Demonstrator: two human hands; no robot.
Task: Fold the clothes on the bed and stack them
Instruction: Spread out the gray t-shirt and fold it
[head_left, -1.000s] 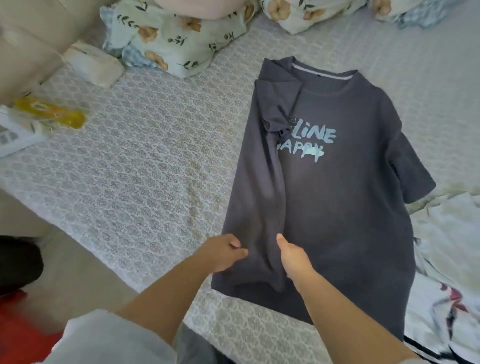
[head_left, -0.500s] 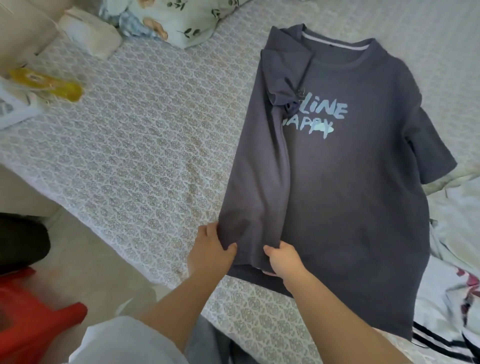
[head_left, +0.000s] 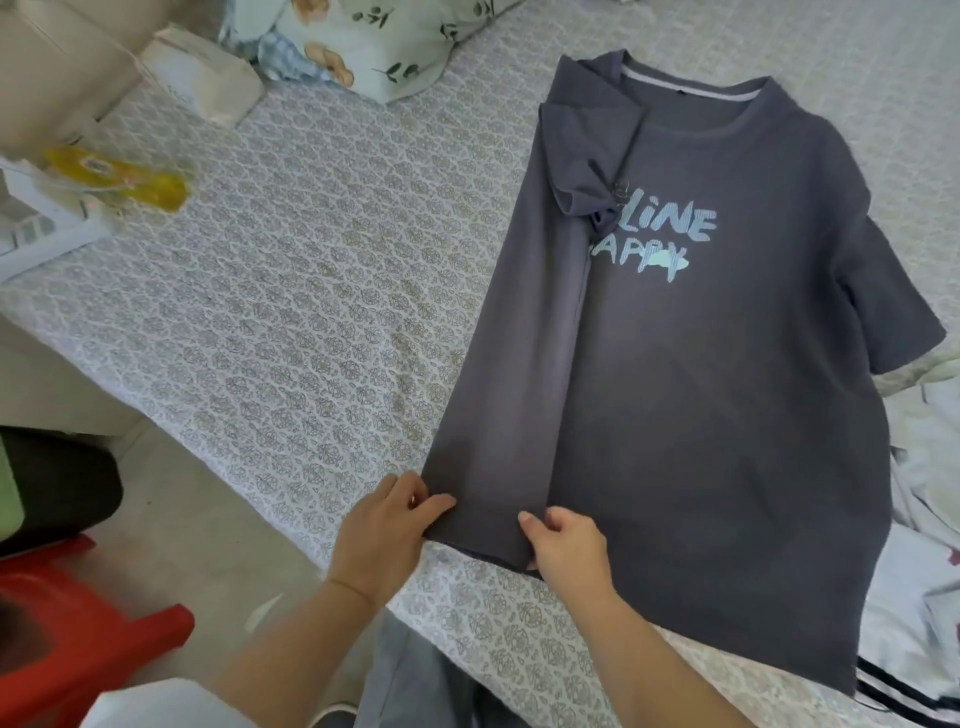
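At the frame's lower middle, both hands, left (head_left: 382, 535) and right (head_left: 566, 545), have pulled the shirt (head_left: 717, 389) panel's hem flat, still pinching it, so the first side fold looks nearly finished.

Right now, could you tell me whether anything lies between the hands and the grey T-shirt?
Nothing visible does: the left hand and the right hand already pinch the hem of the grey T-shirt.
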